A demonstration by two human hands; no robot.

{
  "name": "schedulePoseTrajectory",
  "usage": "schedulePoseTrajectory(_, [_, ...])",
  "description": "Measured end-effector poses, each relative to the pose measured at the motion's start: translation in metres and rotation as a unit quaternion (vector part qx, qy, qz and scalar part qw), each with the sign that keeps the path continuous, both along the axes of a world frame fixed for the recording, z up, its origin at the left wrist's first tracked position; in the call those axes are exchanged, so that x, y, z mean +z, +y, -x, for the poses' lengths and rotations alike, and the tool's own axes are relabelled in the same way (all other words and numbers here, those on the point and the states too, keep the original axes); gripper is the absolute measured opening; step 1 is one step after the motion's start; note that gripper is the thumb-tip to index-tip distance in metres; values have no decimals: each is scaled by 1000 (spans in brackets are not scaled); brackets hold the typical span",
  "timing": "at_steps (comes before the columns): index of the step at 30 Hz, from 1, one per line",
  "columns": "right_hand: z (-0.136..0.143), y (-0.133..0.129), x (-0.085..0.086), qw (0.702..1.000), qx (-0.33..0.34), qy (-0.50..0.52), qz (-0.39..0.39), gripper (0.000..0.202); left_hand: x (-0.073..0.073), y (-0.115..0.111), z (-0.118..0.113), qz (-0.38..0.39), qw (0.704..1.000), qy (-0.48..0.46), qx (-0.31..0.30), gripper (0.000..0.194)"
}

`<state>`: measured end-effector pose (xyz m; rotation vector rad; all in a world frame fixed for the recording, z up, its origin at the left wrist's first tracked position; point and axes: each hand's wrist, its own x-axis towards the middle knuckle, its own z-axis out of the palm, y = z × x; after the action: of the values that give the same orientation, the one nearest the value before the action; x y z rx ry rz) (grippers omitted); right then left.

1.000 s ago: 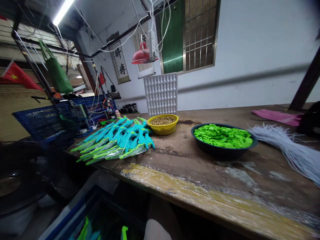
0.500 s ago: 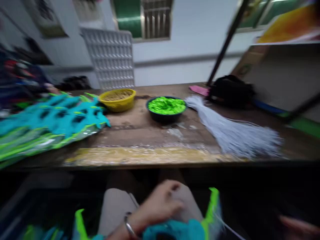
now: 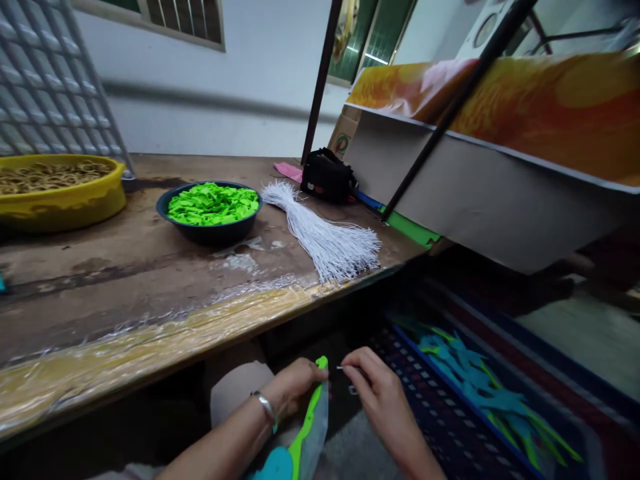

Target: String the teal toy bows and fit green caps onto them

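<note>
My left hand (image 3: 296,381), with a metal bangle at its wrist, is closed on the upper end of a floppy piece with bright green trim (image 3: 304,430). Turquoise material and a clear sheet form the rest of that piece, which hangs low over my lap. Just to the right, my right hand (image 3: 379,393) pinches a thin whitish cord (image 3: 340,367), its short tip poking out between thumb and forefinger. A small gap separates the two hands. Most of the cord is hidden by my fingers.
On the table (image 3: 125,267) stand a yellow basin (image 3: 65,207) of tan rings and a dark bowl (image 3: 215,233) of green pieces. Beside them lie a bundle of white cords (image 3: 330,243) and a black bag (image 3: 327,177). A blue crate (image 3: 410,380) holds turquoise-green pieces at right.
My view has swung to the right. My right hand has come in from the far right edge to beside my left hand, which has closed on the green-trimmed piece's end.
</note>
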<state>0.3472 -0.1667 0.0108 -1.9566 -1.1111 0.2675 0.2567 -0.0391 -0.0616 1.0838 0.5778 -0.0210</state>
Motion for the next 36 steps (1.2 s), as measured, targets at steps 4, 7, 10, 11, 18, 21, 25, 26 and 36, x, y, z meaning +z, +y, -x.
schedulePoseTrajectory(4, [5, 8, -3, 1000, 6, 15, -12, 27, 3, -18, 2, 56, 994, -61, 70, 37])
schedulePoseTrajectory(7, [9, 12, 5, 999, 12, 15, -37, 26, 19, -20, 9, 35, 986, -106, 127, 41])
schedulePoseTrajectory(10, [16, 18, 14, 998, 18, -29, -59, 22, 38, -20, 15, -29, 980, -124, 154, 41])
schedulePoseTrajectory(11, [18, 20, 16, 996, 17, -49, -68, 21, 44, -20, 16, -60, 977, -123, 161, 39])
schedulePoseTrajectory(18, [27, 21, 17, 985, -6, -148, -87, 20, 55, -26, 25, -193, 962, -106, 163, 41])
schedulePoseTrajectory(21, [29, 17, 19, 980, -13, -181, -78, 18, 51, -31, 25, -204, 959, -94, 170, 40])
schedulePoseTrajectory(25, [30, 13, 24, 976, -18, -206, -69, 18, 46, -35, 24, -218, 954, -84, 188, 42])
schedulePoseTrajectory(26, [30, 12, 24, 975, -17, -211, -64, 19, 45, -36, 24, -225, 952, -82, 191, 42])
schedulePoseTrajectory(36, [35, 8, 31, 967, -10, -252, -47, 22, 40, -49, 23, -290, 928, -93, 214, 44])
